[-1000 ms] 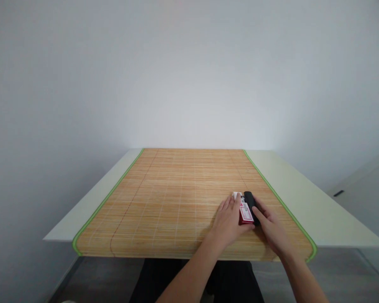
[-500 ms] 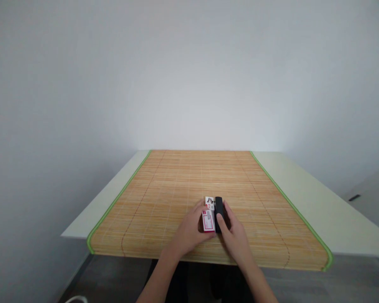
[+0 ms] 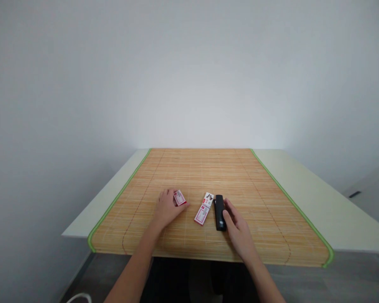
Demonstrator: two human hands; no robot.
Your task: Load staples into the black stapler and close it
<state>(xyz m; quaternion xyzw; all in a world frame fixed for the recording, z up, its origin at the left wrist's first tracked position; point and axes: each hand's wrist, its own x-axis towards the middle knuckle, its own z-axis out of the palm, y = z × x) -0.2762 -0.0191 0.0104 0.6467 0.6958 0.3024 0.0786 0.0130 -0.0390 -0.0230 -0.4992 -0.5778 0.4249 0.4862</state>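
Observation:
My left hand grips a small red-and-white box between thumb and fingers, left of the middle of the bamboo mat. To its right, two more small boxes lie end to end at a slant: a red-and-white box nearer me and a white box with a dark picture beyond it. A black stapler lies lengthwise just right of these. Beside the stapler rests my right hand, thumb at the stapler's right edge and fingers apart, not wrapped round it.
The bamboo mat with green edging covers the middle of a white table and hangs over its front edge. A plain wall stands behind. A white cable-like loop shows at the lower left.
My left hand has moved left with one small box, away from the others. The two remaining boxes now slant, apart from the stapler. My right thumb has slid off the stapler's top.

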